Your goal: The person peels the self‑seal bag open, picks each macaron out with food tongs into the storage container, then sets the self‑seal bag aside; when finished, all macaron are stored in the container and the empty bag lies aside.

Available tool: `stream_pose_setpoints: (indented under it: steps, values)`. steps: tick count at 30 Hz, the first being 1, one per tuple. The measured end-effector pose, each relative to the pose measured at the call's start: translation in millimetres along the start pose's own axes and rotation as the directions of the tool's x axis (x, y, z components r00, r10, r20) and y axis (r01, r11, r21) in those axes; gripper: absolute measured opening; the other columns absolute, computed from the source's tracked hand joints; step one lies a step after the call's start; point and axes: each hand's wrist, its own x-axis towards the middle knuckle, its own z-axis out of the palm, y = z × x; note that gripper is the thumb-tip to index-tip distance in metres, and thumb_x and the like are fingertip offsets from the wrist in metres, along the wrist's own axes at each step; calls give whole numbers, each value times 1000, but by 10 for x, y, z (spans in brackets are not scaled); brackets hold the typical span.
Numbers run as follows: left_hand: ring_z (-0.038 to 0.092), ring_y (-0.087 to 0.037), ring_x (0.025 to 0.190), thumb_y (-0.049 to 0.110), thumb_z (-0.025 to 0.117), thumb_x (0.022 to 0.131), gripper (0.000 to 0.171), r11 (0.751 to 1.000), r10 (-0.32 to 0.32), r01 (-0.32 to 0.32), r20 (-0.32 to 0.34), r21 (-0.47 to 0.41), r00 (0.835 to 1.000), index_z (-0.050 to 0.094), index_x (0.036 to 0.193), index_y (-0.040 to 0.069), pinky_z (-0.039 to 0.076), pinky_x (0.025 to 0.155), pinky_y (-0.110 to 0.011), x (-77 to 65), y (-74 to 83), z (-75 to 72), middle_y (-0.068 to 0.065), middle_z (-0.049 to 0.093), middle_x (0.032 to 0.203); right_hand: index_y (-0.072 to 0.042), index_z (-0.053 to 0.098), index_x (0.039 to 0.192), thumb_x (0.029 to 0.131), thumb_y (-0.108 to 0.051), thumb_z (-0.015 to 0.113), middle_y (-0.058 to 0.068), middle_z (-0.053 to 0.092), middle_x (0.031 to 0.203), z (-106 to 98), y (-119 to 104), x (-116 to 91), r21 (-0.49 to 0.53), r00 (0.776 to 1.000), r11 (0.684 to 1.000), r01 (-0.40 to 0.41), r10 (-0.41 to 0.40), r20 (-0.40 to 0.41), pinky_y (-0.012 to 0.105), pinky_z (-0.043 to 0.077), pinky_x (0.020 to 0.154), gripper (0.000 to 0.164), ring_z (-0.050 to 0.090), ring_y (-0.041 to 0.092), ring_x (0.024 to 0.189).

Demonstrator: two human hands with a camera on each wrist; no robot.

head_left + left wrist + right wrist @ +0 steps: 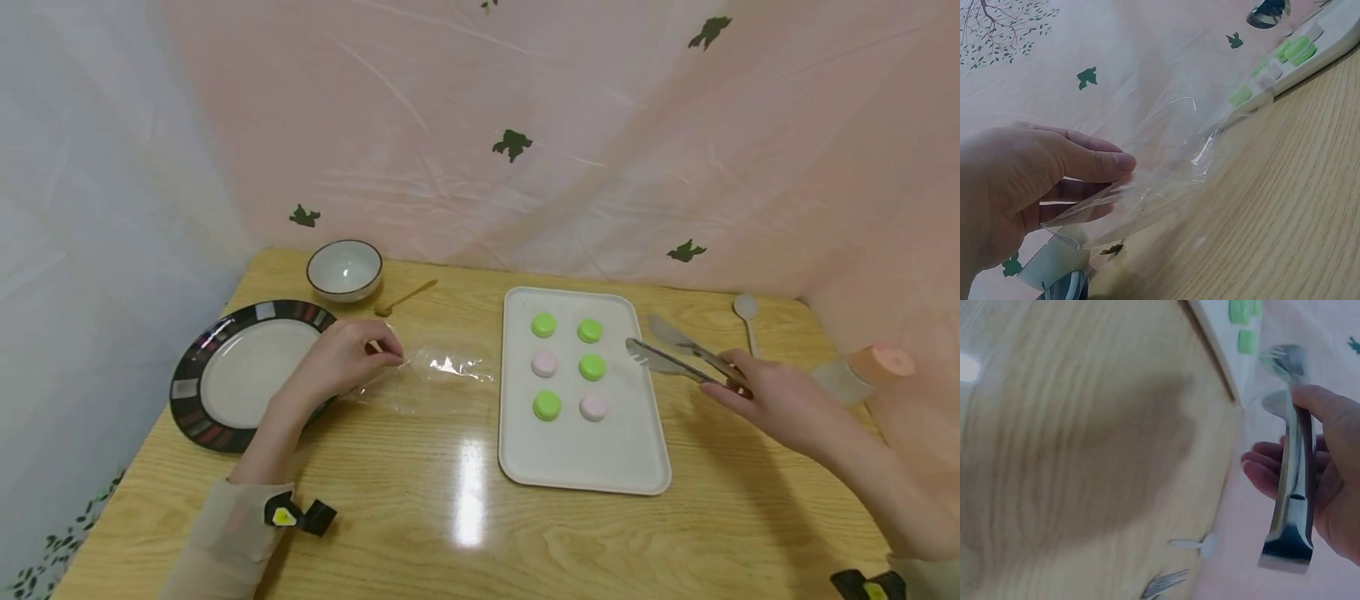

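My left hand (341,358) pinches the edge of a clear plastic bag (442,379) between thumb and fingers, above the table left of the tray. In the left wrist view the bag (1179,169) spreads out from the fingertips. My right hand (780,396) grips metal tongs (675,364), their two arms apart and nothing between the tips. The tips are over the right edge of a white tray (585,462). Two columns of macarons lie on it: several green macarons (592,367) and two pink macarons (544,363). The right wrist view shows the tongs (1297,481) lengthwise in the hand.
A dark-rimmed plate (247,375) sits under my left forearm. Behind it stand a bowl (345,271) and a small brown spoon (408,298). On the right are a pale spoon (746,308) and a bottle with a pinkish cap (881,362). The right wrist view also has a fork (1166,582).
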Motion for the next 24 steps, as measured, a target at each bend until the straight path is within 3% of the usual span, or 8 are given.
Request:
stream_pose_setpoints:
  steps: [6, 13, 19, 24]
  values:
    - [61, -5, 76, 27, 73, 82, 8, 1000, -15, 15, -6, 20, 1000, 67, 79, 31, 48, 69, -29, 12, 15, 8, 14, 66, 80, -1, 52, 101, 87, -52, 59, 5, 52, 67, 175, 156, 23, 70, 986, 991, -115, 123, -115, 29, 30, 43, 53, 42, 16, 51]
    - [63, -6, 79, 27, 74, 81, 8, 999, -22, 22, -3, 35, 1000, 68, 79, 31, 50, 70, -30, 36, 37, 54, 13, 66, 80, -2, 55, 92, 85, -59, 57, 6, 53, 59, 376, 188, 61, 13, 952, 978, -209, 207, -226, 31, 28, 37, 58, 41, 17, 44]
    - [64, -7, 80, 26, 73, 82, 3, 997, -22, 22, -4, 69, 1000, 70, 83, 26, 51, 72, -31, 23, 65, 80, 12, 67, 82, 1, 54, 98, 84, -66, 52, 13, 59, 66, 471, 95, 99, 68, 935, 953, -294, 301, -189, 33, 30, 38, 69, 46, 19, 44]
    - [64, -8, 81, 27, 71, 84, 6, 994, 1, 1, -18, 111, 1000, 72, 86, 22, 52, 73, -32, 27, 83, 104, 11, 68, 84, 4, 55, 102, 83, -69, 49, 11, 57, 60, 549, 46, 147, 104, 930, 942, -320, 333, -158, 33, 31, 39, 76, 47, 20, 45]
